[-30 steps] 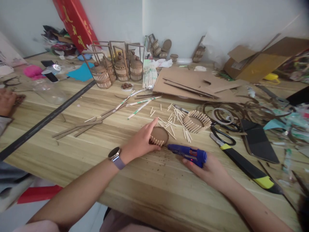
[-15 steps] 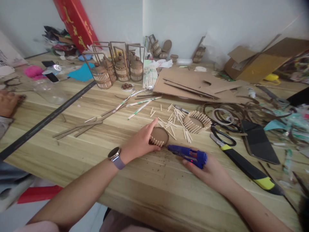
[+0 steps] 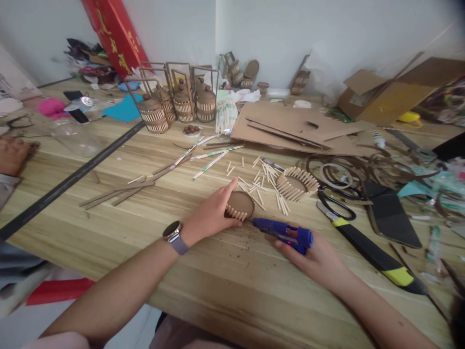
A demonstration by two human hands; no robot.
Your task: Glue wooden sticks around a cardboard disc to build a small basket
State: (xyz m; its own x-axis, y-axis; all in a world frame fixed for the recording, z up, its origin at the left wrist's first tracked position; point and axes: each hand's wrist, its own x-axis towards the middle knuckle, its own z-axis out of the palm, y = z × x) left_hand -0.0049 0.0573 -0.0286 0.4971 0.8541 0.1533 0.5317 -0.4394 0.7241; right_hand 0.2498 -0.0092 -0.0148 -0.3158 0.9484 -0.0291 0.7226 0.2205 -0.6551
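Observation:
My left hand (image 3: pixel 218 208) grips a round brown cardboard base (image 3: pixel 242 203) between thumb and fingers. A row of short wooden sticks stands along its near-left rim. In my right hand (image 3: pixel 316 257) is a blue hot glue gun (image 3: pixel 283 233) with a small red light lit. Its nozzle points left, at the base's near-right edge; I cannot tell whether it touches. Loose short sticks (image 3: pixel 269 177) lie just beyond the base. Beside them sits a similar ring of sticks (image 3: pixel 297 184) on a round brown base.
Right of my hand lie a yellow-and-black cutter (image 3: pixel 374 252), black-handled scissors (image 3: pixel 337 203) and a dark phone (image 3: pixel 392 213). Behind are a cardboard sheet (image 3: pixel 290 126), small lidded baskets (image 3: pixel 183 106) and a cardboard box (image 3: pixel 403 92). Another person's hand (image 3: pixel 14 155) rests at the far left.
Almost nothing differs. Both hands, the base and the glue gun stay in place, apart from a very slight shift of the view.

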